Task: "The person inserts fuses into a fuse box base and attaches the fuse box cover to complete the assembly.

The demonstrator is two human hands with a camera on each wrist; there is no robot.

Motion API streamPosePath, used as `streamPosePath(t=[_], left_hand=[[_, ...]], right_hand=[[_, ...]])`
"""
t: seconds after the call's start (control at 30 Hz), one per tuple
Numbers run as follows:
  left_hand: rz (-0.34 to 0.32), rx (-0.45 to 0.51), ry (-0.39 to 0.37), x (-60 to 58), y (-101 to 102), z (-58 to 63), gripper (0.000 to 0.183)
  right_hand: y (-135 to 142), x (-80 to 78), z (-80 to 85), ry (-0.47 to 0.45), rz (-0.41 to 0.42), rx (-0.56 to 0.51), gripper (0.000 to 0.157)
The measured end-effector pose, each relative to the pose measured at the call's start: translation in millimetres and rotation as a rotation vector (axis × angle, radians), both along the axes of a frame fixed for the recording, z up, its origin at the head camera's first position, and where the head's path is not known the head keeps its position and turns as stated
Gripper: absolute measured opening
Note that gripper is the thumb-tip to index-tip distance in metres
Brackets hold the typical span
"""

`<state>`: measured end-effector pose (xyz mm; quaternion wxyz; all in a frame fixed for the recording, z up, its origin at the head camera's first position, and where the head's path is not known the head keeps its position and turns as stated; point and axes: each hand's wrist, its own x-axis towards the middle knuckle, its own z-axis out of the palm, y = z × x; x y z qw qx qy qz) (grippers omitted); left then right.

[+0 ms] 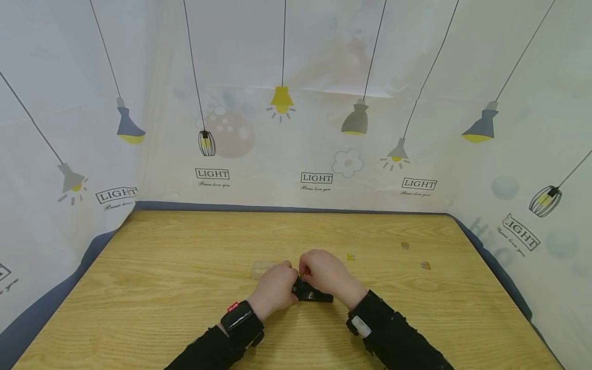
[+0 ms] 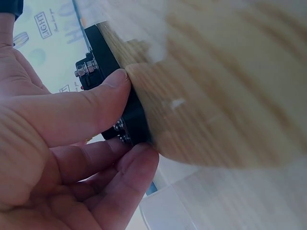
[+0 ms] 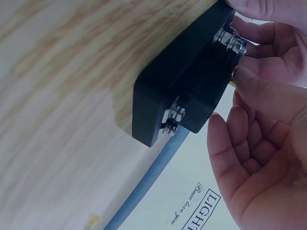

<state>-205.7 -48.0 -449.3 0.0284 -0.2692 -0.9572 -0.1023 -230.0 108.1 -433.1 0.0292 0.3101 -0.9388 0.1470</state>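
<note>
A black block with metal bolts and nuts at both ends (image 1: 313,294) lies on the table before the person. In the left wrist view, the left hand (image 1: 275,288) grips one end of the block (image 2: 136,115), thumb on its near side and fingers beneath. The right hand (image 1: 329,272) is over the block's top. Seen from the right wrist, its thumb and finger pinch a small yellow piece (image 3: 232,83) against the block's raised middle; mostly the fingertips hide it. The other fingers of the right hand are loosely curled.
A clear plastic box (image 1: 261,268) stands just behind the left hand. To the right on the wooden table (image 1: 185,257) lie a small yellow piece (image 1: 351,256) and two brownish pieces, one farther back (image 1: 405,245) and one nearer (image 1: 425,265). Printed cloth walls enclose the table.
</note>
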Motion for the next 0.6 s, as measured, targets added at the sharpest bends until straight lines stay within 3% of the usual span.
streamPosePath(t=[0.6], left_hand=[[0.0,0.023,-0.028,-1.5,0.5,-1.7,0.028]], right_hand=[[-2.0,2.4,2.1,0.016,0.002,0.005,0.014]])
